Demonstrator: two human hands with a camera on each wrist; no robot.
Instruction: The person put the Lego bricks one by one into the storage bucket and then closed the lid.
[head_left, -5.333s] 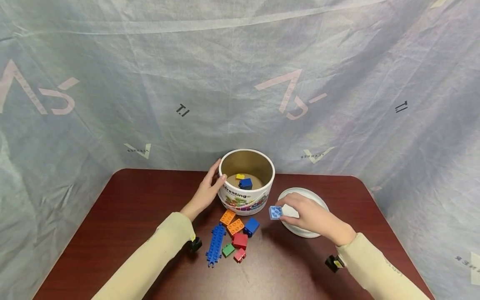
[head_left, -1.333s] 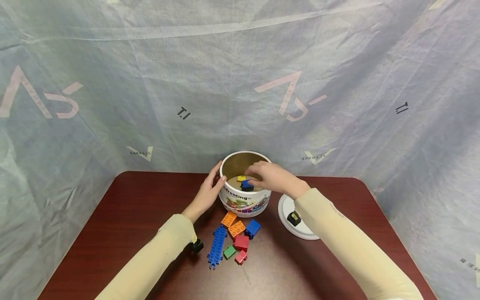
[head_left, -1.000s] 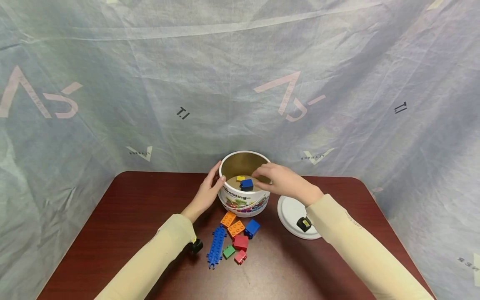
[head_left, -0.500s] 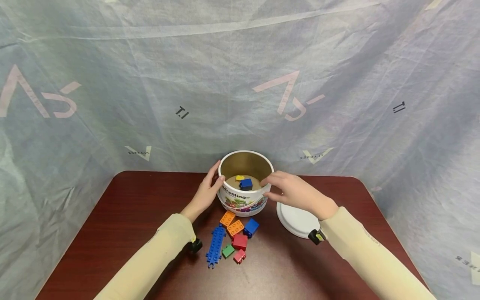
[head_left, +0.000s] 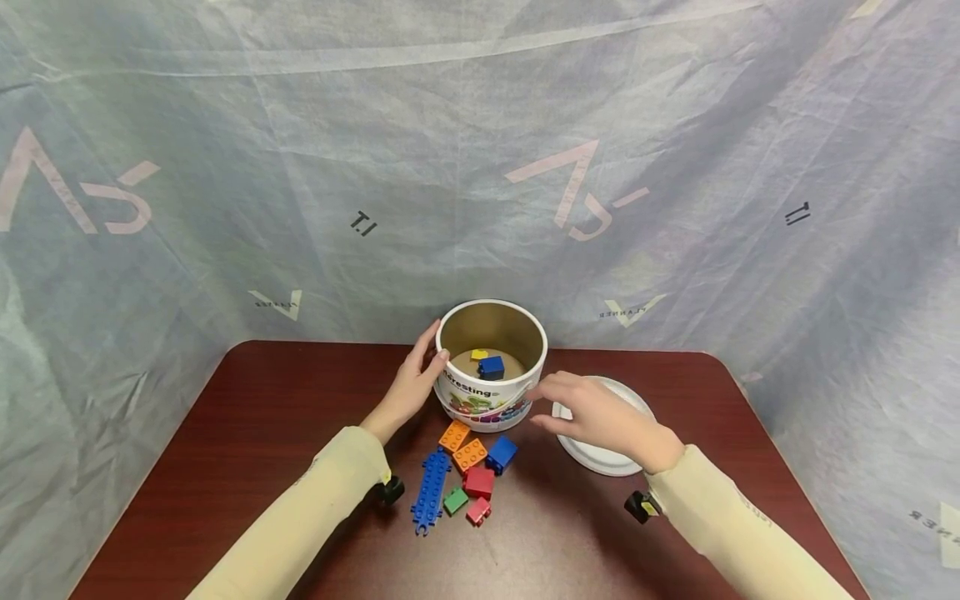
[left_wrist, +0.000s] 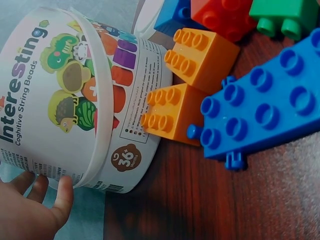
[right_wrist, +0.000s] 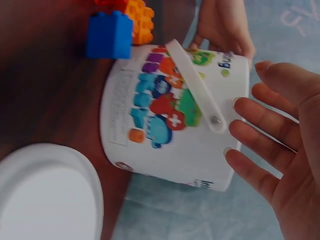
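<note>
A white printed bucket (head_left: 483, 408) stands upright at the back middle of the table. Inside it lie a blue block (head_left: 492, 368) and a small yellow block (head_left: 479, 354); the near wall hides part of the floor. My left hand (head_left: 408, 387) rests on the bucket's left side, its thumb and straight fingers spread along the wall near the rim. To the right of the bucket, fingers apart and holding nothing, is my right hand (head_left: 596, 412), partly over the white lid (right_wrist: 50, 200). The right wrist view shows its fingertips overlapping the bucket's rim.
In front of the bucket lie two orange blocks (head_left: 470, 455), a blue block (head_left: 502, 454), a red block (head_left: 478, 482), a smaller red one (head_left: 479, 512), a green block (head_left: 455, 500) and a long blue studded base (head_left: 431, 492). A grey cloth (head_left: 480, 167) hangs behind the table.
The right hand held a light-blue block, reached into the bucket, then drew out to the right without it. That block is out of sight now. The left hand has stayed on the bucket.
</note>
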